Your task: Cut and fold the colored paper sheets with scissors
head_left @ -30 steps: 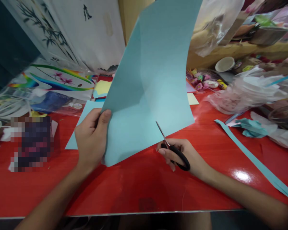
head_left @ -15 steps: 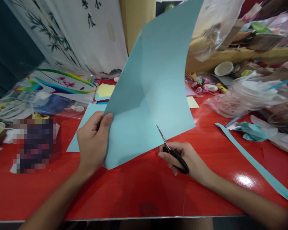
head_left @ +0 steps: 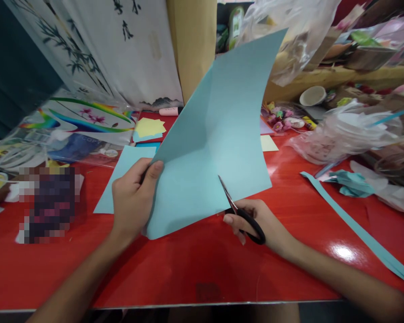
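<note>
Beside the left hand [head_left: 133, 202], which is pinching the blue sheet [head_left: 222, 134] upright to steady it, the right hand [head_left: 267, 222] is gripping scissors [head_left: 245, 219], blade crossing the sheet's lower edge.

Red tabletop [head_left: 188, 264]: glossy. Blue paper strip [head_left: 353, 224] at right, crumpled blue scrap [head_left: 353, 184] near its far end. Clear plastic bag [head_left: 343, 132] behind, contents possibly paper. Yellow sheets [head_left: 150, 127], white cup [head_left: 312, 95] at rear.
</note>
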Demonstrator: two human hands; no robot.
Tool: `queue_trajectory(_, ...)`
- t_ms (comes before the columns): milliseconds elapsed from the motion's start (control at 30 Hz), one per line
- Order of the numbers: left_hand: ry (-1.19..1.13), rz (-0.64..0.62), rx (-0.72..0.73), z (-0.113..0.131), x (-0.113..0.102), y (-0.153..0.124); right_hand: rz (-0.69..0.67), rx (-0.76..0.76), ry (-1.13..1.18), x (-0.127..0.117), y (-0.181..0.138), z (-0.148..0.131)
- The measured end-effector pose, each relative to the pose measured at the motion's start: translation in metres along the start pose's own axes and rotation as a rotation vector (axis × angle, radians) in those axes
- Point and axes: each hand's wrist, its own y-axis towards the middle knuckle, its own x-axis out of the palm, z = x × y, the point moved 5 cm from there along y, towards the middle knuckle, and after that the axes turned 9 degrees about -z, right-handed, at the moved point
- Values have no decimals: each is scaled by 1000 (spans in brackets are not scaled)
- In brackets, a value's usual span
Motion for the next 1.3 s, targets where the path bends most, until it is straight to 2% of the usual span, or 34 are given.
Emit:
queue_trajectory(800, -48, -11, -19, 0, 6, -2, -4, -52, 20, 1, -1, 4)
queue_trajectory(1300, -53, -1, -29, -1, 5, -2, 15, -33, 19, 2, -1, 7)
